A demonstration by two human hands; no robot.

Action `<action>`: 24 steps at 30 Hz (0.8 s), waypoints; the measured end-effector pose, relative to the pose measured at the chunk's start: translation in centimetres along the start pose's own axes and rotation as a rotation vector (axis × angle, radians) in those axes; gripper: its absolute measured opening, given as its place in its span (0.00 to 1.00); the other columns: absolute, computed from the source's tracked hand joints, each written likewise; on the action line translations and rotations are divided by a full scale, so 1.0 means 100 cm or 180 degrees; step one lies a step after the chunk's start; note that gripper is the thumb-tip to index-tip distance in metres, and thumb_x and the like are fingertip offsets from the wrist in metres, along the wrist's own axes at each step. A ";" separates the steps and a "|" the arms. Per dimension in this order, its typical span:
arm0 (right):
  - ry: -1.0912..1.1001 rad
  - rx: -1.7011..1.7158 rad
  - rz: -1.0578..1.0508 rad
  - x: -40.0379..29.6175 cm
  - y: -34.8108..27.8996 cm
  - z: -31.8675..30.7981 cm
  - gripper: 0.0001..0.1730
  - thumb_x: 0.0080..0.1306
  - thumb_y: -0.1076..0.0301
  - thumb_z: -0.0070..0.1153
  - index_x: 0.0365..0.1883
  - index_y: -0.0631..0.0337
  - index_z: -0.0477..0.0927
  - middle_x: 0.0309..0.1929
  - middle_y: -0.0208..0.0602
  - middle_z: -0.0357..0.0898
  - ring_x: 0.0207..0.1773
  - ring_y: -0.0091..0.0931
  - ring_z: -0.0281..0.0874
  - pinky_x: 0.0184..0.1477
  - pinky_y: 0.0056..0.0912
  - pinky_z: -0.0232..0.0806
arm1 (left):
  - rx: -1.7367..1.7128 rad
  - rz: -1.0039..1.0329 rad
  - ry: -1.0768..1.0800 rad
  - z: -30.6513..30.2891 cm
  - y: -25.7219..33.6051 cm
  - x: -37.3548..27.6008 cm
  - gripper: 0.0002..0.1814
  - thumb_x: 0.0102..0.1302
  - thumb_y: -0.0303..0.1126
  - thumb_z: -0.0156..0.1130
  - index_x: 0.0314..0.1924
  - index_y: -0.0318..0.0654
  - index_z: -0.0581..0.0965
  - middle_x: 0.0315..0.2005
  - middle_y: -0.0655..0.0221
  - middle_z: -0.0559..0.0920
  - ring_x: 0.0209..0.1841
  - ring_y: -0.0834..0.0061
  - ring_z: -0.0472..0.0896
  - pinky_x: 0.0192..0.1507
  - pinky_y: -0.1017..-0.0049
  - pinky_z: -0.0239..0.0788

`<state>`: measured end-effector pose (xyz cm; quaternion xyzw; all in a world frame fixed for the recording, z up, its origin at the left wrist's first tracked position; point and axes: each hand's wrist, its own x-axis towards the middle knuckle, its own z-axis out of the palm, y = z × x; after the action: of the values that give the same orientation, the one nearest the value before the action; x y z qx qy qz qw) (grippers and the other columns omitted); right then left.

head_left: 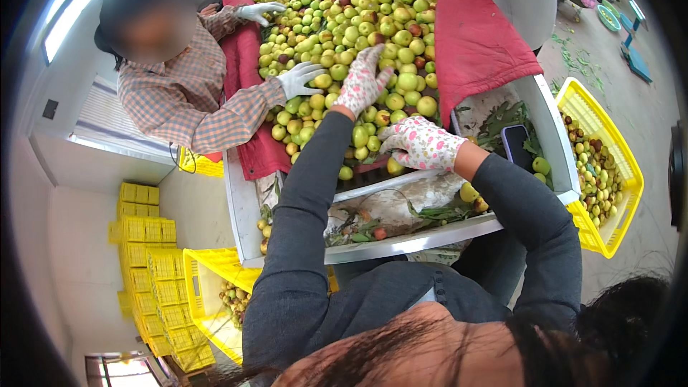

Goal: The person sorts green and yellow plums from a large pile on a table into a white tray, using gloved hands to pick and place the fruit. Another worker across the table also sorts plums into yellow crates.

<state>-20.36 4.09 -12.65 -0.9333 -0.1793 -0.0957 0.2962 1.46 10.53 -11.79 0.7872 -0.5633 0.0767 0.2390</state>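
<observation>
A broad heap of green and yellowish jujubes (pixel 352 34), some with reddish-brown patches, covers the sorting table before me. My left hand (pixel 361 81), in a floral-print glove, reaches palm down onto the middle of the heap, its thumb apart from the fingers. Closer to me, my right hand (pixel 422 143) in a matching glove rests at the front edge of the heap. Its fingers curl down beside the nearest fruit, and whether anything is under them is hidden. A yellow-green jujube (pixel 395 166) lies just below the right fingertips.
Red padded cloth (pixel 481 37) lines the table's sides. A metal-rimmed trough (pixel 398 247) with leaves runs along the front; a phone (pixel 517 146) lies at right. Yellow crates (pixel 634 183) hold fruit; others (pixel 153 226) are stacked left. Co-workers' gloved hands (pixel 301 79) touch the heap.
</observation>
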 end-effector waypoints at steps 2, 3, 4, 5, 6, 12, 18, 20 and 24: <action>-0.0189 0.0271 0.0629 0.002 -0.012 -0.009 0.12 0.64 0.69 0.57 0.45 0.56 0.87 0.43 0.42 0.85 0.50 0.41 0.81 0.57 0.46 0.71 | -0.0225 0.0181 -0.0331 -0.007 0.019 -0.031 0.30 0.70 0.37 0.61 0.70 0.40 0.68 0.66 0.43 0.68 0.70 0.46 0.66 0.71 0.57 0.61; -0.0093 0.0378 0.0728 -0.001 -0.012 -0.009 0.12 0.64 0.70 0.57 0.44 0.56 0.87 0.40 0.43 0.85 0.48 0.41 0.82 0.56 0.46 0.71 | -0.0271 0.0194 -0.0553 -0.011 0.034 -0.044 0.30 0.70 0.37 0.62 0.69 0.39 0.68 0.66 0.43 0.68 0.70 0.46 0.65 0.71 0.57 0.61; 0.0068 0.0284 0.0662 0.002 -0.012 -0.008 0.13 0.63 0.70 0.58 0.45 0.55 0.86 0.42 0.43 0.84 0.49 0.42 0.81 0.55 0.46 0.72 | -0.0119 0.0006 -0.0833 -0.021 0.044 -0.059 0.29 0.70 0.37 0.62 0.68 0.39 0.69 0.67 0.44 0.67 0.70 0.43 0.65 0.71 0.56 0.61; 0.0697 -0.0024 0.0220 0.005 -0.008 -0.002 0.14 0.61 0.70 0.58 0.46 0.55 0.86 0.44 0.44 0.83 0.51 0.43 0.79 0.56 0.46 0.71 | -0.0187 0.0211 -0.0892 -0.025 0.042 -0.073 0.27 0.70 0.37 0.62 0.67 0.39 0.71 0.67 0.45 0.67 0.70 0.45 0.65 0.70 0.55 0.61; 0.0778 -0.0117 0.0235 0.010 -0.008 -0.006 0.15 0.61 0.70 0.59 0.47 0.55 0.85 0.45 0.43 0.82 0.52 0.43 0.78 0.57 0.46 0.70 | -0.0416 0.0471 -0.0983 -0.028 0.037 -0.088 0.26 0.71 0.38 0.61 0.66 0.38 0.71 0.66 0.47 0.69 0.69 0.48 0.67 0.70 0.56 0.62; 0.0430 -0.0561 0.1596 0.006 -0.015 -0.011 0.36 0.64 0.61 0.60 0.72 0.48 0.68 0.73 0.42 0.64 0.76 0.43 0.56 0.75 0.49 0.53 | 0.0742 0.1149 -0.0537 -0.061 0.001 -0.070 0.13 0.75 0.31 0.54 0.54 0.38 0.80 0.48 0.58 0.85 0.46 0.59 0.85 0.42 0.68 0.80; -0.0732 -0.0430 0.0651 0.003 -0.007 -0.005 0.23 0.70 0.57 0.54 0.62 0.48 0.81 0.68 0.38 0.73 0.79 0.39 0.54 0.81 0.47 0.38 | 0.0980 -0.1439 -0.0247 -0.055 -0.116 0.042 0.20 0.66 0.38 0.63 0.57 0.40 0.82 0.53 0.53 0.84 0.57 0.54 0.81 0.60 0.61 0.72; -0.0825 -0.0352 0.0743 0.005 -0.011 -0.010 0.23 0.70 0.56 0.54 0.62 0.49 0.81 0.67 0.41 0.75 0.79 0.41 0.55 0.81 0.48 0.37 | 0.1125 -0.1830 -0.0579 -0.050 -0.130 0.067 0.24 0.66 0.40 0.63 0.60 0.42 0.79 0.56 0.53 0.82 0.60 0.55 0.79 0.63 0.61 0.70; -0.0760 -0.0314 0.0747 0.000 -0.009 -0.008 0.23 0.69 0.57 0.54 0.61 0.49 0.81 0.65 0.43 0.76 0.78 0.41 0.56 0.81 0.49 0.38 | 0.1063 -0.2021 -0.1065 -0.033 -0.130 0.093 0.28 0.66 0.38 0.64 0.66 0.47 0.73 0.61 0.55 0.79 0.65 0.56 0.76 0.67 0.62 0.66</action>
<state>-20.80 4.26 -11.52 -0.9659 -0.0981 0.0424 0.2357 17.21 7.41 -8.99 0.9519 -0.3028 -0.0397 0.0244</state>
